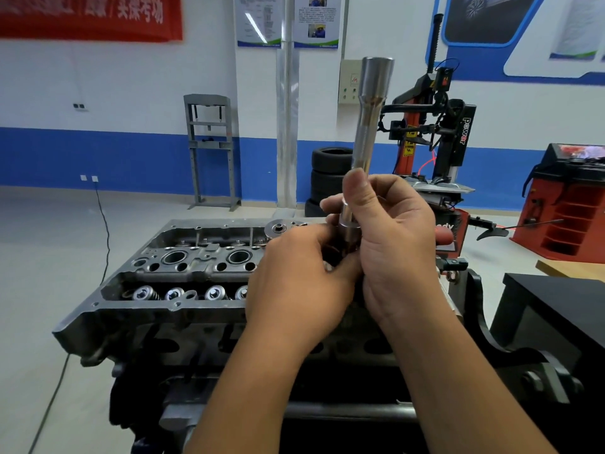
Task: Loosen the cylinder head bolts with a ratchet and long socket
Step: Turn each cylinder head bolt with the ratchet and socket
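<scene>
Both hands meet above the cylinder head: the right hand has thumb and fingers curled round the lower part of the long socket, which stands nearly upright with its wide end on top, while the left hand grips the ratchet, whose round head shows just past the knuckles. The hands hide the right half of the cylinder head. Behind stand stacked tyres, a tyre changer, a grey press frame and a red cabinet.
</scene>
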The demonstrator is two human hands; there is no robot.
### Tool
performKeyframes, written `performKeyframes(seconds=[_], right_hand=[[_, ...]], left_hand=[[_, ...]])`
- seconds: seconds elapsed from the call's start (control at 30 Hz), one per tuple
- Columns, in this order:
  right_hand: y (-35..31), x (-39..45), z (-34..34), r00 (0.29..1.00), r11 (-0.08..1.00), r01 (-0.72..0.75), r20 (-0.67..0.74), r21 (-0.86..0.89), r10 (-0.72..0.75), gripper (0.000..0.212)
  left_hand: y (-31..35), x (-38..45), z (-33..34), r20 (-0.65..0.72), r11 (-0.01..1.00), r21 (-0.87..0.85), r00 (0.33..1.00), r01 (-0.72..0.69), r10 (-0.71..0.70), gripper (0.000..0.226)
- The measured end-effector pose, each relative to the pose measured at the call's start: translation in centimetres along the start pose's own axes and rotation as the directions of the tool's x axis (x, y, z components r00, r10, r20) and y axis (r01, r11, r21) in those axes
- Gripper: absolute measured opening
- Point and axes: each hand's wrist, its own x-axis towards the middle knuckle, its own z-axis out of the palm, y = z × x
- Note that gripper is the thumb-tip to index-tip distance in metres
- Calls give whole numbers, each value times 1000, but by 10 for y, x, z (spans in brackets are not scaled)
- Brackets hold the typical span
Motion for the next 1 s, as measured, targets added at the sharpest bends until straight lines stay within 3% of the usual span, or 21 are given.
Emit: performKeyframes(seconds=[0.13, 0.33, 0.47, 0.53, 0.63, 0.8, 0.9, 1.0], right_hand=[[0, 1, 0, 999, 999, -33, -7, 16, 34, 31], [0, 0, 1, 1000, 1000, -25, 2, 1, 25, 25], [1, 1, 0, 1000, 1000, -11, -6, -14, 11, 24], [2, 1, 2, 1000, 1000, -21, 3, -23, 21, 26], [1, 1, 3, 997, 998, -66, 34, -19, 66, 34], [0, 1, 2, 998, 999, -52, 30, 11, 51, 25], [1, 1, 1, 999, 999, -40, 26, 4, 40, 32], [1, 1, 1, 998, 999, -48, 31, -10, 48, 25]], left_hand=[[-1, 3, -6, 101, 996, -87, 994, -19, 27, 21], [-6, 1, 1, -58, 999, -51, 998, -11, 8, 21], [-4, 2, -1, 13, 992, -128, 1000, -24, 25, 30], [-4, 3, -3, 52, 985, -171, 998, -24, 33, 19], [-5, 3, -2, 8, 980, -196, 1000, -15, 16, 21], [-2, 0, -1, -64, 989, -146, 998, 9, -19, 37], [1, -1, -2, -1, 992, -124, 1000, -2, 2, 36], [2, -1, -5, 74, 993, -117, 997, -16, 24, 32]])
